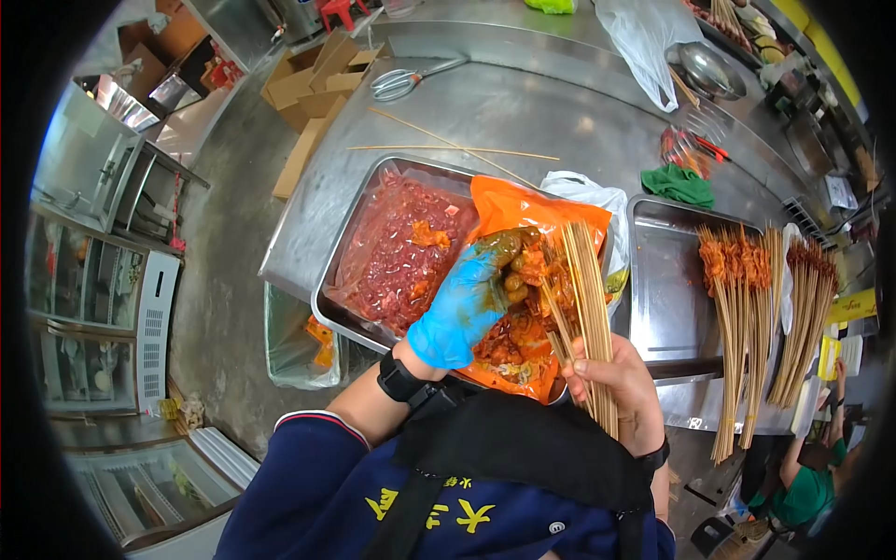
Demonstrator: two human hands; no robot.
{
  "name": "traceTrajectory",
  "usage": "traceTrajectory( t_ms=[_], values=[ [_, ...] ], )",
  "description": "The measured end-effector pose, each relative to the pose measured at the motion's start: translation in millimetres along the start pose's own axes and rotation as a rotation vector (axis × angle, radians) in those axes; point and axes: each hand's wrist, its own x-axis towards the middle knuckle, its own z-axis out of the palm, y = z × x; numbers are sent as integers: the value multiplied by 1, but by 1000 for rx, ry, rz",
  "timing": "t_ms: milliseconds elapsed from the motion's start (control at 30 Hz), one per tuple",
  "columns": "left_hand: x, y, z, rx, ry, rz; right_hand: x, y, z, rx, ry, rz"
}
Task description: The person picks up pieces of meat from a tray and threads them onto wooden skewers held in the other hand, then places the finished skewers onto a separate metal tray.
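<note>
My left hand (471,299), in a blue glove smeared with marinade, is over an orange plastic bag (532,201). Its fingers are closed on a piece of marinated meat (532,266), close to the skewer tips. A thick bundle of bamboo skewers (590,299) is gripped in my bare right hand (621,387), tips pointing away from me. One or two skewers slant apart from the bundle toward the left fingers. More orange-red meat lies in the open bag. Beside it, raw red meat (401,243) lies on clear plastic in a metal tray (327,313).
To the right, a second metal tray (653,308) bears loaded meat skewers (737,271). Loose skewers (448,148) and scissors (397,86) lie on the steel table. A green cloth (677,185) sits behind. A lined bin (289,341) stands below left; a person in green (810,499) is at far right.
</note>
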Motion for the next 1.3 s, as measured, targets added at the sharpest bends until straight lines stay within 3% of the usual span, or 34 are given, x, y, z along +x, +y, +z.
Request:
traceTrajectory(
  t_ms=[100, 167, 200, 267, 300, 367, 600, 700, 767, 800, 867, 1067, 1267, 1300],
  values=[
    [0, -2, 0, 268, -54, 51, 0, -1, -3, 49, -24, 20],
    [7, -5, -13, -101, -139, -112, -2, -3, -1, 34, -6, 24],
    [6, -2, -3, -101, -138, -114, -2, -3, 0, 18, 9, 32],
    [2, 7, 25, 128, 150, -109, -2, -3, 1, -8, 16, 24],
    [4, 7, 19, 130, 154, -110, -2, -3, 1, -36, 22, 15],
    [10, 5, 0, -112, -139, -194, -2, -3, 2, -46, 21, 5],
    [11, -2, -5, -158, -114, -261, -3, -2, 4, -84, 45, -20],
    [8, -8, 7, -222, 4, -228, -2, -3, 6, -86, 53, -22],
    [5, -8, 17, -272, 244, -226, -2, -2, 5, -77, 46, -24],
    [5, -10, 9, -272, 246, -227, -2, -1, 5, -72, 44, -27],
    [8, -15, -10, -302, -129, -203, -3, 0, 5, -70, 54, -23],
    [2, -17, 12, -112, 170, -246, -1, 1, 6, -91, 60, -23],
    [3, -40, 2, -8, 74, -164, -3, -3, 14, -46, 147, -50],
    [3, -34, -2, 69, -81, -164, -4, -2, 12, -72, 132, -41]
  ],
)
